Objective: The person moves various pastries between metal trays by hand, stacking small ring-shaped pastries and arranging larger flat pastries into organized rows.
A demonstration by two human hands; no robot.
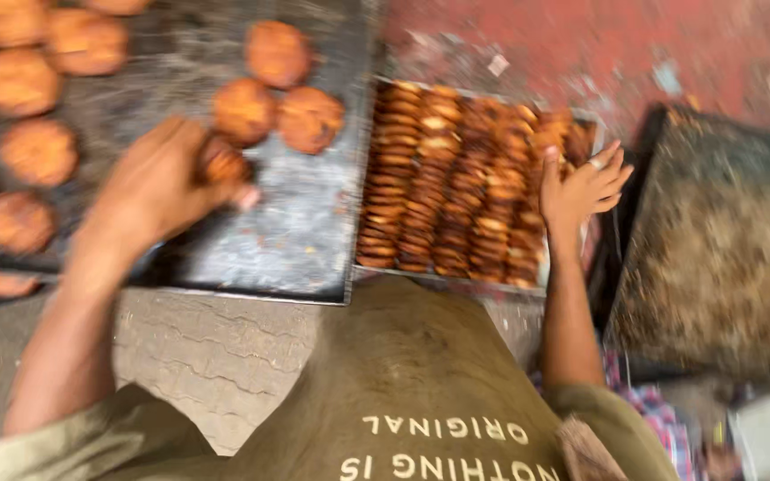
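Observation:
My left hand [158, 191] rests on a large dark baking sheet [305, 223] and grips a round brown cookie [226, 167] between fingers and thumb. More round cookies [278, 111] lie loose on that sheet, some right beside the held one, several others [20, 89] at the far left. My right hand [581, 187] hovers with fingers spread over the right end of a smaller metal tray [456, 281] packed with rows of cookies standing on edge [447, 187]. It holds nothing. The view is blurred by motion.
A dark, crumb-covered empty tray [724, 258] sits to the right of the packed tray. Red floor [599, 44] lies beyond, grey patterned floor [225, 356] below the sheet. My olive shirt [403, 392] fills the lower middle. A checked cloth [661, 419] shows at lower right.

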